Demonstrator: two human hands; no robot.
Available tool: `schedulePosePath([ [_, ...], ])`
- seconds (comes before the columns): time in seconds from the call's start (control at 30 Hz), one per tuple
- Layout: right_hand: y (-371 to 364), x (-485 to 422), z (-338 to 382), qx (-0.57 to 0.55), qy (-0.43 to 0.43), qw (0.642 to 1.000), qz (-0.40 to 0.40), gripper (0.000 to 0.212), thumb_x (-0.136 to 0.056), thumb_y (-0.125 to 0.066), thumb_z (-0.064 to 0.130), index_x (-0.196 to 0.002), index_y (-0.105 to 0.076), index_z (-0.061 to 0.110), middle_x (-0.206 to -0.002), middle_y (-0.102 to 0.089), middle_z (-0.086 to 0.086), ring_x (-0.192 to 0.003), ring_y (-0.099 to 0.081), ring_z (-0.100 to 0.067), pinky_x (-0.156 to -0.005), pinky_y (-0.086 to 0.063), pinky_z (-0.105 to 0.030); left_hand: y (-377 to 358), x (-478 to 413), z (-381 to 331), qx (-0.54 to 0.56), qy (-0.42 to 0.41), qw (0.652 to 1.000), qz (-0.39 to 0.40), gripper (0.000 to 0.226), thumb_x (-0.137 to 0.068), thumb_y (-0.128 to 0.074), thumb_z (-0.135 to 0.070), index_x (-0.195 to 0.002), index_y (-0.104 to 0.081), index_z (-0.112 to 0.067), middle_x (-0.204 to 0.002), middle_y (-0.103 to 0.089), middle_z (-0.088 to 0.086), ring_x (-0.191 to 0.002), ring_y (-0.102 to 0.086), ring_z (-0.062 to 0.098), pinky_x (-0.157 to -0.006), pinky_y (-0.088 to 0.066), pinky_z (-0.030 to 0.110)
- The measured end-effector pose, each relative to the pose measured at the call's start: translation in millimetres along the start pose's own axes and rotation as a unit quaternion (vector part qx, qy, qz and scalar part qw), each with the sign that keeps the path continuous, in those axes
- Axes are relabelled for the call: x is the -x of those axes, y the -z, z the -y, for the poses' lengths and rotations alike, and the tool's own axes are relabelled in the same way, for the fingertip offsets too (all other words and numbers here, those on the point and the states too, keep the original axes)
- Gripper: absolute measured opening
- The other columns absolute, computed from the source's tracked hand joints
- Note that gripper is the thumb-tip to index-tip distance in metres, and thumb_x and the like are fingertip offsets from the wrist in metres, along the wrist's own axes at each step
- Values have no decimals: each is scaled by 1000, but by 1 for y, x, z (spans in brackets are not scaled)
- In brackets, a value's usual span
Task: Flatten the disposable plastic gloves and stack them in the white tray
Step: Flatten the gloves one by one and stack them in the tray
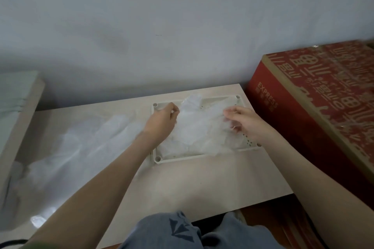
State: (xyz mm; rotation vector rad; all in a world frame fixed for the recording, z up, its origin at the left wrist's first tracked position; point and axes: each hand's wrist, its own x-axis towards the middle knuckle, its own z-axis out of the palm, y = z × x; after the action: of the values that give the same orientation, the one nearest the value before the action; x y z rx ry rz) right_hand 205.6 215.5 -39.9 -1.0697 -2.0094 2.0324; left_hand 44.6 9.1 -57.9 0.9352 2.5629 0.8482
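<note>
Holding a translucent, crinkled disposable plastic glove [199, 127] over the shallow white rectangular plastic tray [182, 159]: left hand [162, 121] pinches its left edge, right hand [244, 122] its right (fingers curled, both equally near). Glove spans between them, not yet flat. Loose clear glove pile [81, 147] lies left of tray.

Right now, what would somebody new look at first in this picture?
Probably the left hand and right hand in the middle, holding a crinkly clear glove over the white tray. Then the big red box on the right, and the heap of gloves at the left of the table.
</note>
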Motion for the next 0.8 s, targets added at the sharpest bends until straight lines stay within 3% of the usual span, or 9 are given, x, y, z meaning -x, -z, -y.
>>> schedulePosePath([
  [0.13, -6, -6, 1, 113, 41, 993, -21, 9, -88, -65, 10, -96, -66, 14, -71, -61, -2, -50, -43, -9, -47, -37, -20, -4, -2, 0, -27, -5, 1000, -5, 17, -100, -39, -23, -106, -54, -18, -95, -69, 3, -86, -60, 27, -75, -48, 37],
  [0.3, -14, -17, -2, 194, 94, 976, -43, 11, -87, -64, 6, -95, -67, 13, -65, -50, 6, -42, -43, 2, -46, -33, -10, -9, -3, 7, -60, -39, 997, -33, 23, -98, -39, -14, -115, -55, -13, -116, -63, 3, -101, -57, 26, -74, -42, 32],
  [0.4, -20, -21, -4, 220, 123, 966, -60, 12, -87, -62, 5, -92, -67, 15, -69, -51, 14, -57, -49, 4, -56, -35, -10, -12, -1, 13, -66, -85, 993, -46, 27, -94, -42, -4, -116, -56, -9, -112, -62, 9, -102, -55, 28, -76, -40, 33],
  [0.53, -24, -22, -7, 226, 147, 960, -76, 11, -88, -61, 5, -91, -67, 14, -73, -53, 17, -62, -50, 15, -57, -36, -5, -17, -3, 20, -59, -154, 983, -77, 36, -82, -45, 10, -110, -63, -5, -95, -64, 14, -93, -60, 33, -81, -45, 38],
  [0.63, -23, -24, -10, 234, 147, 957, -89, 8, -88, -61, 9, -88, -66, 16, -84, -60, 13, -66, -52, 12, -58, -38, -3, -22, -9, 22, -85, -177, 976, -99, 41, -74, -48, 11, -108, -65, -7, -88, -63, 13, -85, -62, 36, -78, -47, 42],
  [0.73, -22, -27, -13, 260, 138, 950, -101, 8, -87, -62, 11, -83, -66, 16, -81, -61, 6, -68, -52, 3, -57, -37, -4, -29, -12, 21, -146, -167, 966, -133, 56, -64, -60, 13, -115, -63, -11, -98, -64, 10, -91, -61, 34, -84, -35, 37],
  [0.8, -22, -27, -14, 277, 139, 945, -99, 9, -87, -61, 10, -83, -66, 16, -74, -57, 10, -66, -51, 3, -57, -36, -5, -31, -11, 16, -166, -172, 961, -137, 56, -68, -58, 4, -120, -61, -13, -111, -63, 8, -101, -59, 33, -90, -32, 39],
])
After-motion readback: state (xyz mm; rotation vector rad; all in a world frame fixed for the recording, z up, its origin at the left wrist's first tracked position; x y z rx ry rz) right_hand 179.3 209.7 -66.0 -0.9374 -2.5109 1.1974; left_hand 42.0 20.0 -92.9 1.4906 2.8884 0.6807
